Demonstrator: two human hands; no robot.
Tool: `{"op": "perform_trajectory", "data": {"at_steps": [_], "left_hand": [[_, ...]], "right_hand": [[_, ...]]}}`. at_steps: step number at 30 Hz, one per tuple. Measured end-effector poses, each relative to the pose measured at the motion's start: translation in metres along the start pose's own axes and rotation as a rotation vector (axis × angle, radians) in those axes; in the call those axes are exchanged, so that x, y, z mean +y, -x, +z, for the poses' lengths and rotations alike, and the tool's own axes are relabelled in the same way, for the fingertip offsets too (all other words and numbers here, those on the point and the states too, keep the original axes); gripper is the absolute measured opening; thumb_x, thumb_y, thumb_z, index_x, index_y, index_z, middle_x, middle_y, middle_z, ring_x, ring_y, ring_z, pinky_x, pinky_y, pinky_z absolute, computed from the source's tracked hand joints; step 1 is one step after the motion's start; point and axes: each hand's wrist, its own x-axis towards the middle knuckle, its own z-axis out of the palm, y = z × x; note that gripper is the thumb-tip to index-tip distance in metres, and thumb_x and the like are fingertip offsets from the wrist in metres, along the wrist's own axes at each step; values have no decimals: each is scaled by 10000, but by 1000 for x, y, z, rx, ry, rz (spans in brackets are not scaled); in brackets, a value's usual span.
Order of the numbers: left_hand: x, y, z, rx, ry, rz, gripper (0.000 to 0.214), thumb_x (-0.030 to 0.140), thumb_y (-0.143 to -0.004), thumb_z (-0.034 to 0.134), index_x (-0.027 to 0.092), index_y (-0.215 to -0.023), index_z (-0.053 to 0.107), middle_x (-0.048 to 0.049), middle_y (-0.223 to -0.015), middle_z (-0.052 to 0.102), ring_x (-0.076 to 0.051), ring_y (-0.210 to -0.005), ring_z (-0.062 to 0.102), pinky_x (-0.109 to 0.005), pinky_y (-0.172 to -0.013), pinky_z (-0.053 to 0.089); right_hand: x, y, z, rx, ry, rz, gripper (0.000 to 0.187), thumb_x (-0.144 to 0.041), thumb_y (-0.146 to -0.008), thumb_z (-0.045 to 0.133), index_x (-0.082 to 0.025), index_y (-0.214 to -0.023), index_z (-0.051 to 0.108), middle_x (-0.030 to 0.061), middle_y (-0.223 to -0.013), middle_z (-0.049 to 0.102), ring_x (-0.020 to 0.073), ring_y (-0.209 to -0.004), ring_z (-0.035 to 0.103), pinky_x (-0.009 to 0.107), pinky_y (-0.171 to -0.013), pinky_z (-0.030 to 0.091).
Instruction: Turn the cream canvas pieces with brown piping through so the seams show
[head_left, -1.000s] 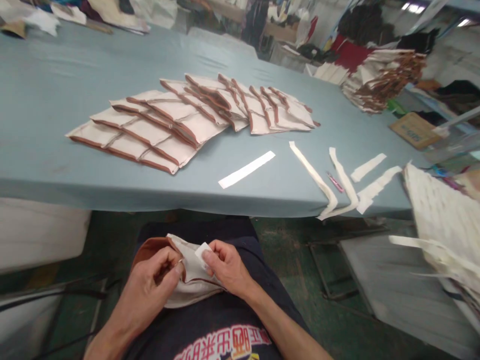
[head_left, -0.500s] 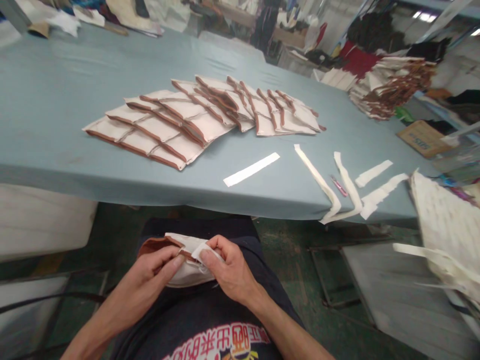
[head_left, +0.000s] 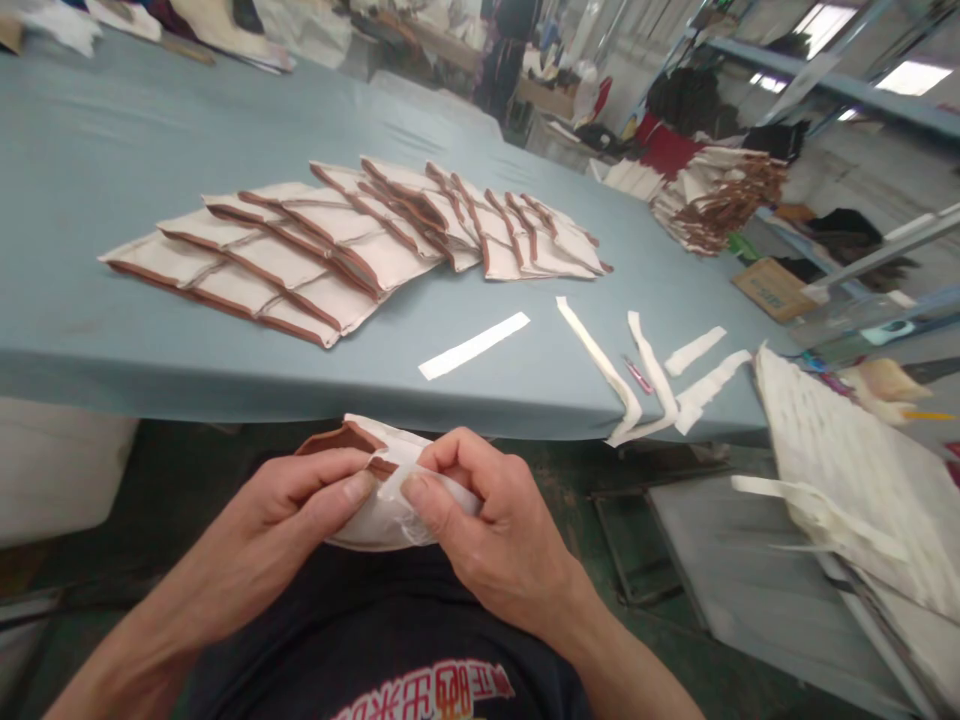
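Over my lap is a white fabric pouch [head_left: 367,522] with a brown lining and brown edge trim. My left hand [head_left: 300,510] pinches the pouch's trimmed edge between thumb and fingers. My right hand [head_left: 487,510] is closed on the right side of the same pouch, with a white strip-like piece under the thumb. Loose whitish threads or thin film hang beside that thumb, too blurred to tell. Both hands are close together, just in front of the table edge. The fingers of the right hand partly hide the pouch's right end.
Overlapping white pouches with brown trim [head_left: 300,250] lie across the blue-green table [head_left: 187,370]. White strips [head_left: 474,345] and a small pink tool [head_left: 637,374] lie nearer the front. A brown-edged fabric stack [head_left: 720,195] and a cardboard box [head_left: 772,288] stand at right, beyond a whitish slatted sheet [head_left: 847,470].
Both hands and the pouch are higher in view and closer to the table edge. The table's contents have shifted left in the view as the camera turned. Both hands keep their hold.
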Motion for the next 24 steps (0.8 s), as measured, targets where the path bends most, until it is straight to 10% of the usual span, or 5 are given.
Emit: {"op": "perform_trajectory", "data": {"at_steps": [24], "left_hand": [[-6,-1,5,-15,-84,151,395,367,-1040,564,206,-724,739,40,-702,707,-127,-611,592,-169,-554,451]], "right_hand": [[4,-5,3,-9,111,45,241,-427,-964,651,-241,-840,562,-62,-670,549,123,-585,462,269,-618,326]]}}
